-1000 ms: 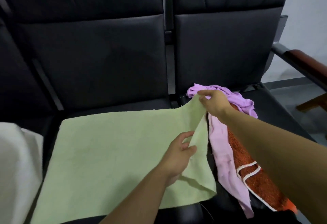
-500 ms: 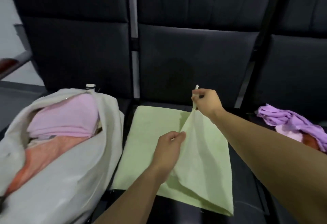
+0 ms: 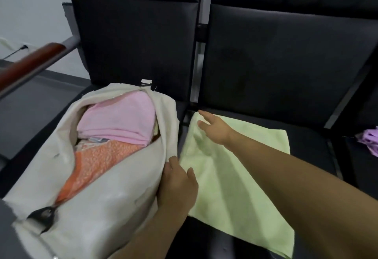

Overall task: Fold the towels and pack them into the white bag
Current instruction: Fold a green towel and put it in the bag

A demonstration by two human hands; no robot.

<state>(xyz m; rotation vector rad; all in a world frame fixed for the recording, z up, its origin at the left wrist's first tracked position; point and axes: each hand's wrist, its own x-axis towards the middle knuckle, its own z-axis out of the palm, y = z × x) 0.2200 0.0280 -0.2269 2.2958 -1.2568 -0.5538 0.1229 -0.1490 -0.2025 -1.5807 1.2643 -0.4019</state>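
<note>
A light green towel (image 3: 237, 181) lies folded in half on the middle black seat. My right hand (image 3: 214, 127) stretches over its far left corner with straight fingers and holds nothing. My left hand (image 3: 178, 185) rests flat at the towel's near left edge, beside the wall of the white bag (image 3: 98, 205). The bag lies open on the left seat. Inside it are a folded pink towel (image 3: 120, 119) and an orange towel (image 3: 96, 160).
A purple towel (image 3: 368, 140) lies at the right edge on the neighbouring seat. Black seat backs (image 3: 276, 54) rise behind. A wooden armrest (image 3: 34, 62) runs along the far left. The bag's dark zipper pull (image 3: 43, 215) hangs at its near end.
Both hands carried the towel's right side over to the left and let go, so the towel now lies doubled. The view swung left and the bag is closer.
</note>
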